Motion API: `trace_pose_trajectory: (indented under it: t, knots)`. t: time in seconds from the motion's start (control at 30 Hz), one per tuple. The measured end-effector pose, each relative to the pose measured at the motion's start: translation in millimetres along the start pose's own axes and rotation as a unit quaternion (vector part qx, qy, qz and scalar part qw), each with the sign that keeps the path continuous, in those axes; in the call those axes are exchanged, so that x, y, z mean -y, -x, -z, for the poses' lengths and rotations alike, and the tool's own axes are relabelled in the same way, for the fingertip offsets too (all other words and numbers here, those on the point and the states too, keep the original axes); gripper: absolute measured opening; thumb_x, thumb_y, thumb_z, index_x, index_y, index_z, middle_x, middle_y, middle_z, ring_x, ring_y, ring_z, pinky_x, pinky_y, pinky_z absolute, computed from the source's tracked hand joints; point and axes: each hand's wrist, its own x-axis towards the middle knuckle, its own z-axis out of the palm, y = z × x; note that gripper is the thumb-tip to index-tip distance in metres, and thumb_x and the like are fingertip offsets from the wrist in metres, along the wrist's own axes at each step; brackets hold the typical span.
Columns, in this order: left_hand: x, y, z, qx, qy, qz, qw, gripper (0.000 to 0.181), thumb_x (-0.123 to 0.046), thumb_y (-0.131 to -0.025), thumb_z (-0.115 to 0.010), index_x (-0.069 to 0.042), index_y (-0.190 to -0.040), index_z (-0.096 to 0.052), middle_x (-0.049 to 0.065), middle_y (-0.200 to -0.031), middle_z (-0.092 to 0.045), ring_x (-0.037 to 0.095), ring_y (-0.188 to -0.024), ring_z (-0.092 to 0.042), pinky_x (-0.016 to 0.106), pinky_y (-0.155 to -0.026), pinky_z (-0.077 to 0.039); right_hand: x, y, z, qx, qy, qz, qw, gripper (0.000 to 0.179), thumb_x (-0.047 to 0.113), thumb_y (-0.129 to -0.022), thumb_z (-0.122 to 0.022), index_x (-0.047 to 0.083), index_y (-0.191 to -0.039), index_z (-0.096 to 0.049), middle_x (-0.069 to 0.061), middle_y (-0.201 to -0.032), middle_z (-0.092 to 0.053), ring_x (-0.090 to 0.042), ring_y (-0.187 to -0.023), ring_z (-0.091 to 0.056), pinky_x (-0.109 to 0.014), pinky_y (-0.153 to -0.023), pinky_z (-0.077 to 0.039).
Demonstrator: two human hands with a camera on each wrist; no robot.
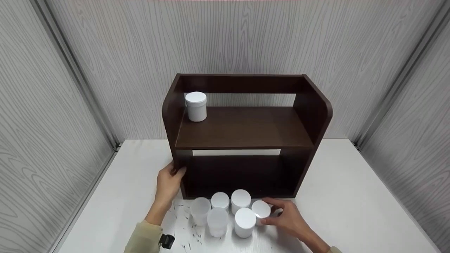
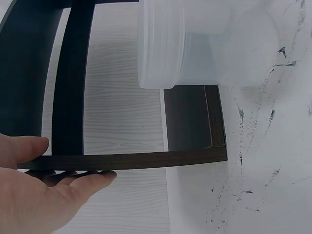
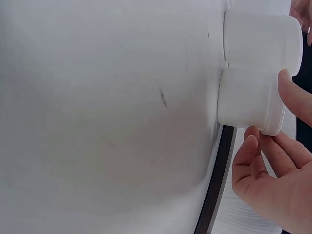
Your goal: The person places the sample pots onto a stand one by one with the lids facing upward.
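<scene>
My left hand (image 1: 168, 184) grips the left side panel of a dark brown two-tier shelf (image 1: 246, 128), thumb on one face and fingers on the other, as the left wrist view shows. With thumb and fingers at either side of its lid, my right hand (image 1: 287, 218) holds the rightmost white jar (image 1: 261, 209), close before the shelf. That jar (image 3: 246, 97) stands beside another white jar (image 3: 261, 41) in the right wrist view. Several more jars cluster to its left; two at the left end are translucent, including this frosted jar (image 1: 217, 221).
A lidded white jar (image 1: 197, 106) stands upright at the left end of the upper shelf. Dark scuff marks streak the white table (image 1: 105, 211) near the left forearm. Grey wood-grain panels (image 1: 239, 38) enclose the back and both sides.
</scene>
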Motion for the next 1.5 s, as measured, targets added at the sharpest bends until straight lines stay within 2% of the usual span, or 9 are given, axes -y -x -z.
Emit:
trace_pose_trajectory:
  t: [0.17, 0.33, 0.57, 0.83, 1.07, 1.33, 1.5]
  knots:
    - [-0.5, 0.2, 0.4, -0.004, 0.007, -0.003, 1.0, 0.047, -0.009, -0.106, -0.059, 0.012, -0.147, -0.051, 0.031, -0.143, -0.059, 0.044, -0.133, -0.057, 0.05, -0.11, -0.049, -0.9, 0.5, 0.9, -0.004, -0.002, -0.01, 0.9999, 0.061, 0.022, -0.073, -0.097, 0.005, -0.127, -0.076, -0.001, -0.112, -0.076, -0.019, -0.09, -0.067, -0.049, -0.082, -0.059]
    - [0.3, -0.2, -0.1, -0.007, 0.009, -0.003, 0.9999, 0.047, -0.009, -0.105, -0.06, 0.012, -0.146, -0.053, 0.03, -0.141, -0.06, 0.042, -0.132, -0.059, 0.049, -0.109, -0.051, -1.9, 0.9, 0.2, -0.002, -0.006, -0.014, 0.9999, 0.065, 0.022, -0.073, -0.097, 0.002, -0.13, -0.073, -0.004, -0.113, -0.075, -0.019, -0.091, -0.066, -0.047, -0.084, -0.059]
    - [2.0, -0.5, 0.1, -0.001, 0.002, -0.003, 1.0, 0.048, -0.009, -0.106, -0.059, 0.013, -0.147, -0.05, 0.031, -0.143, -0.058, 0.044, -0.133, -0.057, 0.051, -0.109, -0.05, -4.3, 1.8, 1.1, 0.0, -0.005, -0.034, 0.9994, 0.066, 0.023, -0.073, -0.097, 0.002, -0.131, -0.073, -0.002, -0.113, -0.076, -0.018, -0.093, -0.065, -0.038, -0.082, -0.056]
    - [4.1, -1.2, 0.6, -0.004, -0.011, -0.007, 0.9999, 0.044, -0.009, -0.106, -0.058, 0.011, -0.144, -0.055, 0.03, -0.142, -0.06, 0.044, -0.133, -0.057, 0.051, -0.11, -0.05, -4.9, 2.1, 0.8, 0.003, -0.021, -0.03, 0.9993, 0.07, 0.021, -0.073, -0.098, 0.0, -0.134, -0.071, -0.003, -0.117, -0.076, -0.021, -0.093, -0.065, -0.04, -0.086, -0.053]
    - [3.8, -1.5, 0.7, -0.002, -0.014, -0.004, 0.9999, 0.045, -0.01, -0.106, -0.058, 0.011, -0.145, -0.054, 0.03, -0.144, -0.058, 0.044, -0.135, -0.056, 0.051, -0.111, -0.049, -3.7, 0.9, 0.9, 0.0, -0.025, -0.045, 0.9987, 0.069, 0.021, -0.072, -0.098, 0.003, -0.132, -0.073, -0.006, -0.121, -0.075, -0.024, -0.094, -0.063, -0.033, -0.081, -0.051]
    - [4.3, -2.3, 0.9, -0.007, -0.004, 0.001, 1.0, 0.041, -0.01, -0.105, -0.059, 0.01, -0.142, -0.058, 0.028, -0.141, -0.061, 0.042, -0.132, -0.059, 0.05, -0.109, -0.051, -3.7, -0.2, 1.8, 0.005, -0.035, -0.039, 0.9986, 0.064, 0.021, -0.071, -0.099, 0.008, -0.13, -0.075, -0.004, -0.121, -0.076, -0.025, -0.093, -0.063, -0.035, -0.083, -0.05]
    - [5.0, -2.0, 0.6, -0.004, -0.005, -0.003, 1.0, 0.043, -0.01, -0.106, -0.058, 0.01, -0.144, -0.056, 0.029, -0.143, -0.06, 0.043, -0.134, -0.057, 0.051, -0.11, -0.05, -5.0, -0.5, 1.9, 0.011, -0.056, -0.044, 0.9974, 0.065, 0.018, -0.072, -0.098, 0.007, -0.131, -0.074, -0.004, -0.121, -0.075, -0.023, -0.095, -0.062, -0.035, -0.085, -0.05]
